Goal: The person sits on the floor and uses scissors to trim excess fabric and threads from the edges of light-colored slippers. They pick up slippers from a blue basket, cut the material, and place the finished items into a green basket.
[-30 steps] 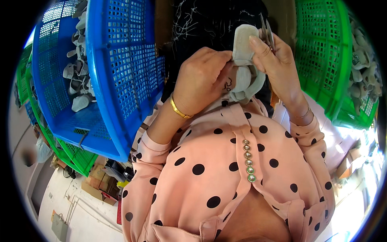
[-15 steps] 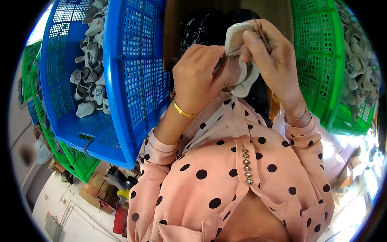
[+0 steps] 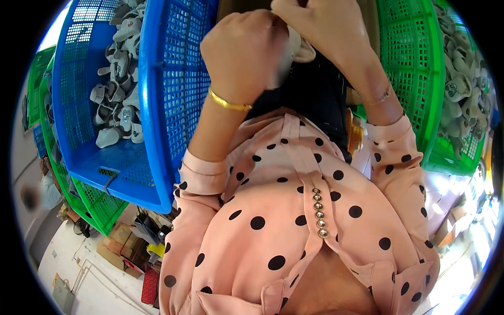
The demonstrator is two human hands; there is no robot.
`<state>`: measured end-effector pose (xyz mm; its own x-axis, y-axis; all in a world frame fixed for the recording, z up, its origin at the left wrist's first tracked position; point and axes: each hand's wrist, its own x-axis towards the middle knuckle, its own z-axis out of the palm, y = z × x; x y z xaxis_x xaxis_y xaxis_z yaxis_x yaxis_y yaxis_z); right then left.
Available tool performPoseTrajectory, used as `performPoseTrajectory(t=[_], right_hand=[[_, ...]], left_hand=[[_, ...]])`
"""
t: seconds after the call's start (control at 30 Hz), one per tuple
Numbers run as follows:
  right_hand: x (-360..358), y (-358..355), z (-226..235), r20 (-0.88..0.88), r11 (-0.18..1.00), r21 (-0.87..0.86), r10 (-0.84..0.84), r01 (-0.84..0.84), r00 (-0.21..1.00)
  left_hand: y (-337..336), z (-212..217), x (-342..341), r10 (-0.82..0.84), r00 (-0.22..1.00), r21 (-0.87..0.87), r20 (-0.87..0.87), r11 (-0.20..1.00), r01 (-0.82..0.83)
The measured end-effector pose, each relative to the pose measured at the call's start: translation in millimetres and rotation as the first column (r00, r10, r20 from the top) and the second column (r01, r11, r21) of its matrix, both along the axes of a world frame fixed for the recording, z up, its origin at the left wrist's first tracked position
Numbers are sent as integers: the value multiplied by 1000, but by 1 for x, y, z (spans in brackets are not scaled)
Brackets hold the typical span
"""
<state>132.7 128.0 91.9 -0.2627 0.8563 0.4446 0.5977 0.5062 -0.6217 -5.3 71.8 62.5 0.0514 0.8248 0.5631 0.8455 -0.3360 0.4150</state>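
My left hand [image 3: 244, 55] is closed on a small pale shoe [image 3: 302, 51], back of the hand toward me. Most of the shoe is hidden behind the fingers, and its near part is blurred. My right hand [image 3: 328, 29] is closed above and beside it, at the top edge of the picture. Its fingertips are turned away and partly cut off, so what they grip is hidden. Both hands are close together over my dark-clothed lap [image 3: 310, 89].
A blue plastic basket [image 3: 184, 68] with several small grey shoes [image 3: 126, 113] stands at my left. A green basket [image 3: 409, 79] with more shoes [image 3: 462, 89] is at my right. Farther left are green crates [image 3: 102, 207], cardboard boxes [image 3: 121, 239] and another person [image 3: 50, 191].
Both hands have moved up, away from my body, carrying the small shoe. The left hand has turned back-up and now covers most of it; the right hand's fingers have moved toward the picture's top edge.
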Motion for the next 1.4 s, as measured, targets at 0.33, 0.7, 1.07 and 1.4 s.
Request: performPoseTrajectory(t=[0.33,0.7,1.07,1.4], right_hand=[[59,-33,-18,-358,797,-43,551,-602,754],[73,-99,-78,-383,672,-643,133,-367,914],[104,-101,-61,460,973,-204,196,-111,866],[92,-87,-49,672,966,78,132,-246,729]], left_hand=[[-52,-4,9,-383,856,-163,348,874,458],[-104,-34,23,394,432,-581,811,452,677],[-90,-43,17,558,350,-623,752,427,656],[-83,-43,9,583,367,-639,725,372,673]])
